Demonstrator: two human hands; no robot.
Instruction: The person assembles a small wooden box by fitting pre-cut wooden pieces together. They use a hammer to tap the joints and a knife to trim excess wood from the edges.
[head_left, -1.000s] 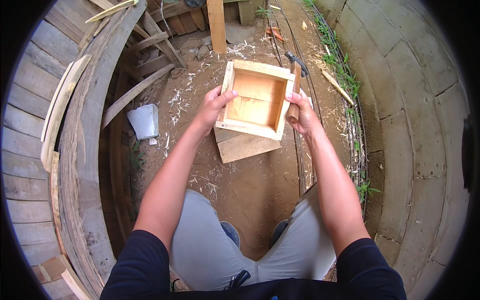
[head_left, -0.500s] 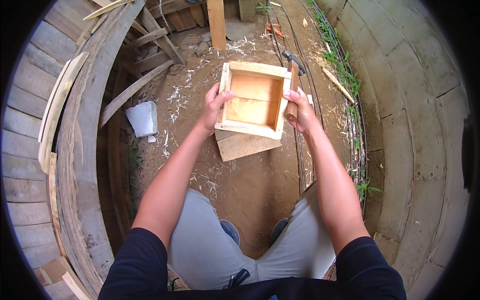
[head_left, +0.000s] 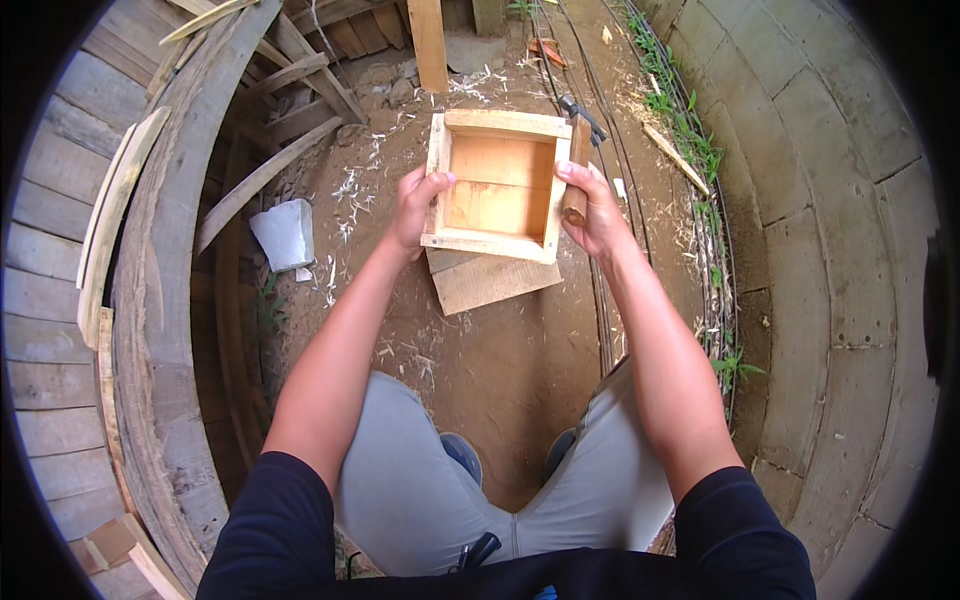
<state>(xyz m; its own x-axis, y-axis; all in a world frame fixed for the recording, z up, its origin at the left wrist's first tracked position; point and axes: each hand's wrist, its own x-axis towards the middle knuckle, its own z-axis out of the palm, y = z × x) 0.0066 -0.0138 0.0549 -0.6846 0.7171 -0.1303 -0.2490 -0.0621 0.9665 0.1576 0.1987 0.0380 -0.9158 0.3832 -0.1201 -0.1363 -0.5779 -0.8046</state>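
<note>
Head view. Box (head_left: pixel 497 185): open wooden frame, held over bare dirt ground (head_left: pixel 500 370), tilted toward the person. Left hand (head_left: pixel 415 207): clamped on the box's left wall, thumb inside. Right hand (head_left: pixel 590 205): pressed to the right wall while wrapped round a hammer (head_left: pixel 577 160), head pointing away. Board (head_left: pixel 492 280): lies on the ground just below the box. White bucket (head_left: pixel 283 233): well left. Handling advice: keep both walls squeezed evenly and the hammer head off the wood.
</note>
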